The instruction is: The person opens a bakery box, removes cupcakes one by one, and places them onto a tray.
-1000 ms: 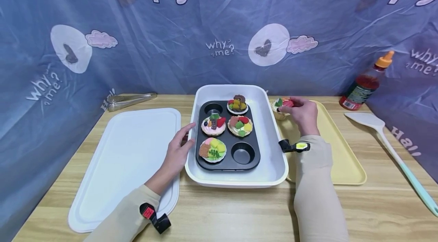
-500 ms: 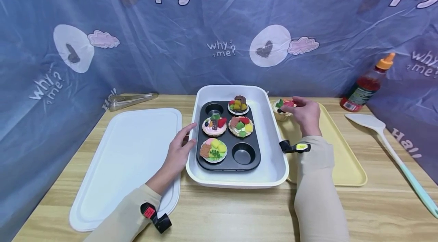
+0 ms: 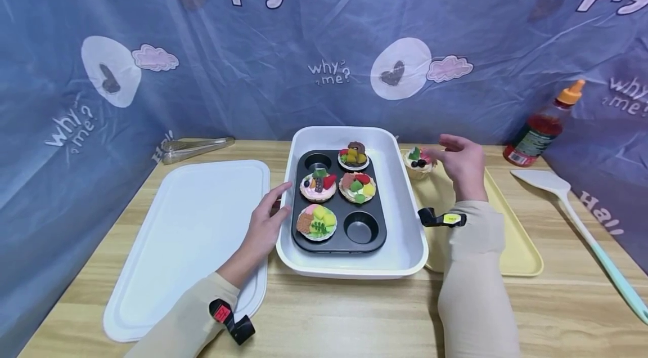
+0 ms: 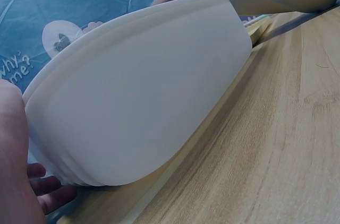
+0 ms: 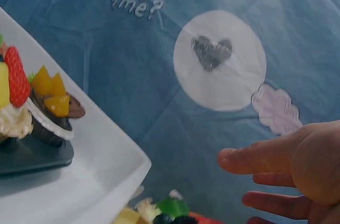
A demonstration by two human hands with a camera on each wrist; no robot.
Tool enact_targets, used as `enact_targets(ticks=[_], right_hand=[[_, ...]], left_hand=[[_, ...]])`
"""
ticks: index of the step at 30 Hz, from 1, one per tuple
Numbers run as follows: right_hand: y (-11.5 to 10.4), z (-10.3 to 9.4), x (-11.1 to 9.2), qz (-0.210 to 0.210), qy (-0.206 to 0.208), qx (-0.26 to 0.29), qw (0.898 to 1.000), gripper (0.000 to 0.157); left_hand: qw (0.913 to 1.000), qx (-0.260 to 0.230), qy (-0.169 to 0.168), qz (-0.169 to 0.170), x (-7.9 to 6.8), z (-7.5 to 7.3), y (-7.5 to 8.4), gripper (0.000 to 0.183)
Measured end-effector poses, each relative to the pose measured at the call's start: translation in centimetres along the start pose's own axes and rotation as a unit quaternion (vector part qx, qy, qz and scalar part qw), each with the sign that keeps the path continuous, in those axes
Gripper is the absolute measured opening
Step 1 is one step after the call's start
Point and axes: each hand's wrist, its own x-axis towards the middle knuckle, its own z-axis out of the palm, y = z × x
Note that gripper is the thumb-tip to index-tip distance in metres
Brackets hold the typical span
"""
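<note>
My right hand (image 3: pixel 464 166) is just right of a fruit-topped cream cupcake (image 3: pixel 416 173), fingers spread and nothing held. That cupcake, with dark berries and a green leaf, stands on the yellow tray (image 3: pixel 516 254) at its back left corner. The right wrist view shows the thumb (image 5: pixel 255 155) and fingers apart above the cupcake's topping. My left hand (image 3: pixel 260 223) rests against the left side of a white bin (image 3: pixel 349 274), its fingers only loosely bent. Inside the bin lies a dark muffin tin (image 3: pixel 338 237) with several decorated cupcakes; its back left and front right cups hold none.
A white lid-like tray (image 3: pixel 182 245) lies at the left, with metal tongs (image 3: pixel 197 148) behind it. At the far right are a red sauce bottle (image 3: pixel 541 127) with an orange cap and a long white-and-mint spatula (image 3: pixel 577 217). A blue printed curtain (image 3: pixel 243 76) hangs behind.
My right hand has let go of the cupcake and drawn back to the right, its fingers opening. The cupcake stays on the yellow tray. My left hand keeps its place at the bin.
</note>
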Motion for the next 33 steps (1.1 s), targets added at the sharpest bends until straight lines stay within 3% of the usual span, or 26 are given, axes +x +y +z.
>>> enact_targets(ticks=[6, 12, 17, 21, 27, 33], right_hand=[[-1.1, -0.4, -0.8, -0.027, -0.011, 0.05, 0.998, 0.061], [-1.9, -1.1, -1.7, -0.059, -0.03, 0.141, 0.988, 0.055], [-2.3, -1.3, -2.2, -0.078, -0.037, 0.172, 0.981, 0.045], [-2.6, -1.2, -2.5, -0.087, -0.035, 0.168, 0.981, 0.047], [-3.3, -0.5, -2.9, -0.097, -0.039, 0.096, 0.99, 0.054], [-4.4, 0.7, -3.3, -0.115, -0.055, 0.08, 0.989, 0.053]], left_hand=[[1.0, 0.002, 0.001, 0.001, 0.0, 0.0, 0.1, 0.053], [1.0, 0.004, 0.001, -0.004, 0.0, 0.1, 0.0, 0.054], [1.0, 0.007, 0.002, -0.003, 0.0, 0.1, -0.1, 0.054], [0.9999, 0.012, 0.001, -0.001, 0.0, 0.1, 0.0, 0.054], [0.9999, 0.015, 0.0, -0.001, 0.0, 0.2, 0.2, 0.053], [0.9999, 0.011, 0.003, -0.003, 0.0, 0.1, 0.4, 0.053]])
